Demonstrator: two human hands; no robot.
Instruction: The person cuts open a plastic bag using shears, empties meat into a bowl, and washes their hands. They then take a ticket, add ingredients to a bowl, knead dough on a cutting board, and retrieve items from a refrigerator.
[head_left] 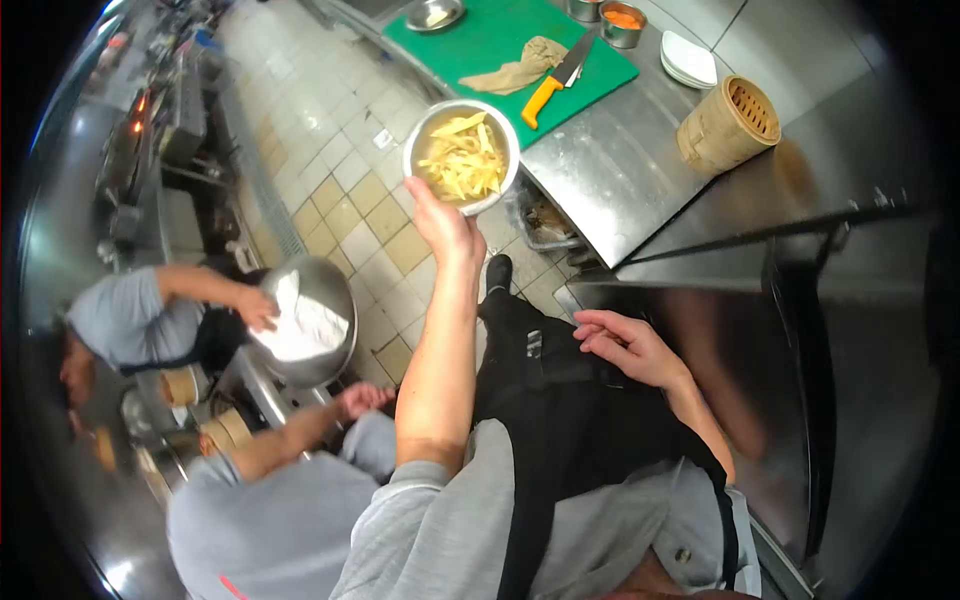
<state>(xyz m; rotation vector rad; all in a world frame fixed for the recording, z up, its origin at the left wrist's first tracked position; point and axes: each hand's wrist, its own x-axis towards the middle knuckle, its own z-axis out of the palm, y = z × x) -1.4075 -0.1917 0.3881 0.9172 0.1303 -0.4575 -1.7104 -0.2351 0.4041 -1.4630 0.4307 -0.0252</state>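
My left hand point(450, 225) stretches forward and grips the near rim of a round metal bowl point(412, 160). Pale yellow strips point(462, 160) of food lie inside the bowl, which hangs over the tiled floor beside the counter. My right hand point(635, 348) is in front of my black apron point(590, 430), near the steel door on the right. Its fingers are loosely bent and slightly apart, with nothing in them.
A steel counter point(620, 185) bears a green board point(600, 100) with a cloth point(520, 68) and yellow-handled knife point(543, 102), white dishes point(688, 58) and bamboo steamers point(728, 125). Two people in grey shirts work at left, one reaching into a large metal bowl point(340, 300).
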